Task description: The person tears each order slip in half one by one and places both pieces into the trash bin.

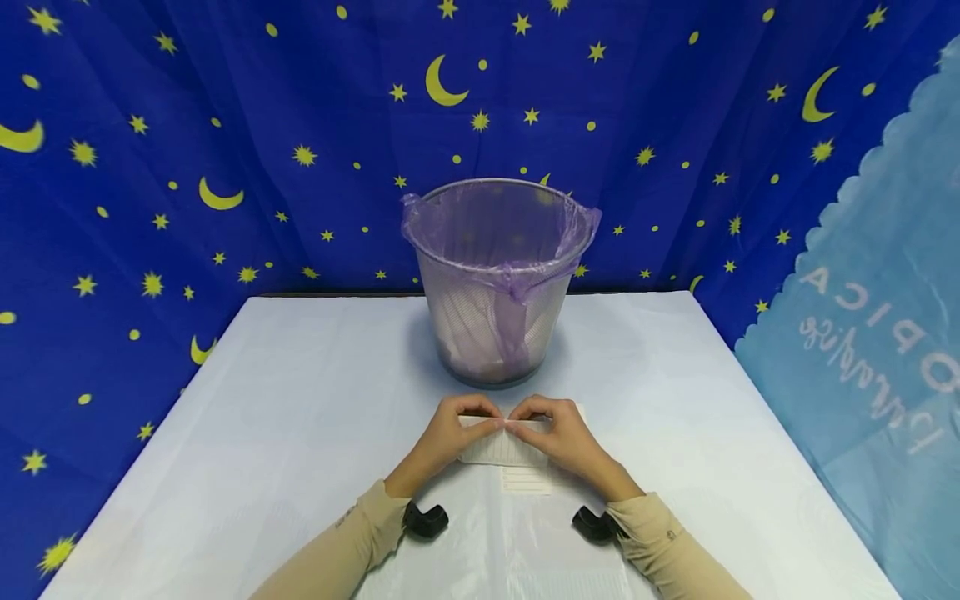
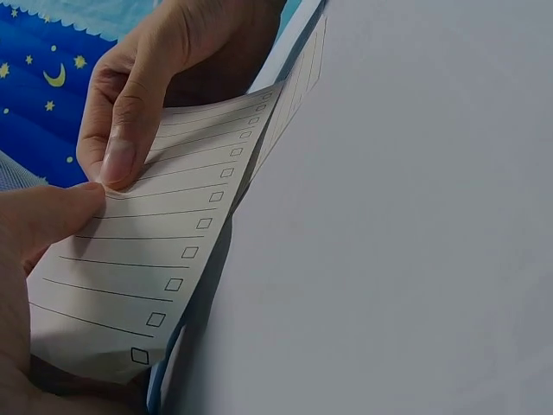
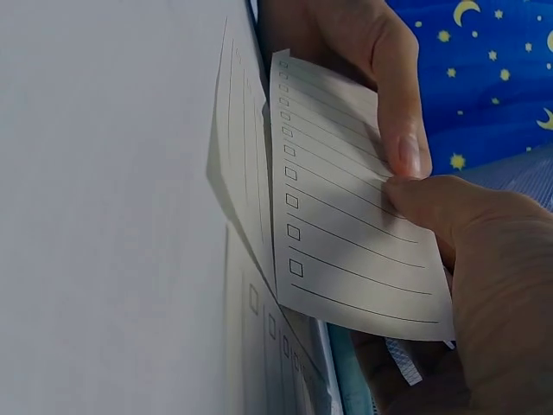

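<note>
A white checklist sheet (image 1: 491,452) with ruled lines and small check boxes is held up just above the table, before the bin. My left hand (image 1: 450,429) pinches its far edge near the middle between thumb and fingers. The right hand (image 1: 564,433) pinches the same edge, the two thumb tips meeting there. In the left wrist view the sheet (image 2: 173,216) bends slightly. Another lined sheet (image 1: 527,481) lies on the table below it, partly covered. The right wrist view shows lined paper (image 3: 242,130) close beside the held one.
A mesh wastebasket (image 1: 442,308) lined with a purple plastic bag (image 1: 512,329) stands behind the hands. White cloth covers the table (image 1: 300,433). Black wrist devices (image 1: 425,522) sit near both cuffs. A blue star-patterned curtain (image 1: 300,108) hangs at the back, with a light-blue cloth (image 1: 885,317) at right.
</note>
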Demonstrator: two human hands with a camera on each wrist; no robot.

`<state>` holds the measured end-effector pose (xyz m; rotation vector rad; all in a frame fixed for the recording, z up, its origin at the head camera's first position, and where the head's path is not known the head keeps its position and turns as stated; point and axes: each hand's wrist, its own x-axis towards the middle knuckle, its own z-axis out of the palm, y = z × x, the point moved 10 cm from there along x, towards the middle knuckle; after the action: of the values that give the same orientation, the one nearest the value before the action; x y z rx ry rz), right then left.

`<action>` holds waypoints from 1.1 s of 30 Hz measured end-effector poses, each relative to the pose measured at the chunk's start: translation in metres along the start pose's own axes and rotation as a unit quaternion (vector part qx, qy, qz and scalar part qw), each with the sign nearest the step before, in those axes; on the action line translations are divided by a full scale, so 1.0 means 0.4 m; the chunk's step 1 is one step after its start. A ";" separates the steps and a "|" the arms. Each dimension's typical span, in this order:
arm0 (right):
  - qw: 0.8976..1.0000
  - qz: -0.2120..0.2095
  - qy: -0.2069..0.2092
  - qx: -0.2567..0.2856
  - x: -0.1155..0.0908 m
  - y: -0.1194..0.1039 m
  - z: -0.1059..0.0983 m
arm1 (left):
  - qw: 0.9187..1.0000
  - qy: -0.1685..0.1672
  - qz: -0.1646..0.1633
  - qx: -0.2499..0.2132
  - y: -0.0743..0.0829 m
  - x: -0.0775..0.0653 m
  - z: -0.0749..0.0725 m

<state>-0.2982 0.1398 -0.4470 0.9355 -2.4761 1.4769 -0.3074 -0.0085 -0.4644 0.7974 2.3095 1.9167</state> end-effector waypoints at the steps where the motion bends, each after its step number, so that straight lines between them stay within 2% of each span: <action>1: 1.000 0.001 0.001 0.000 -0.001 0.000 -0.001 | 1.000 0.001 0.000 0.000 0.000 0.000 0.000; 8: 0.999 -0.021 0.018 -0.022 0.001 -0.023 -0.013 | 1.000 0.005 0.011 0.004 0.015 0.002 -0.003; 17: 0.992 -0.090 0.059 -0.059 0.018 -0.084 -0.035 | 0.997 0.008 0.051 0.053 0.078 0.020 -0.028; 23: 0.991 -0.086 0.069 -0.076 0.036 -0.112 -0.045 | 0.997 0.011 0.040 0.060 0.098 0.027 -0.044; 29: 0.992 -0.083 0.061 -0.073 0.050 -0.133 -0.051 | 0.998 0.008 0.018 0.058 0.114 0.030 -0.055; 33: 0.992 -0.082 0.057 -0.075 0.056 -0.148 -0.054 | 0.998 0.003 0.020 0.060 0.131 0.033 -0.060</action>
<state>-0.2879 0.1278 -0.3821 0.9731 -2.3293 1.2390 -0.3084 -0.0195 -0.4064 0.8558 2.4498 1.8131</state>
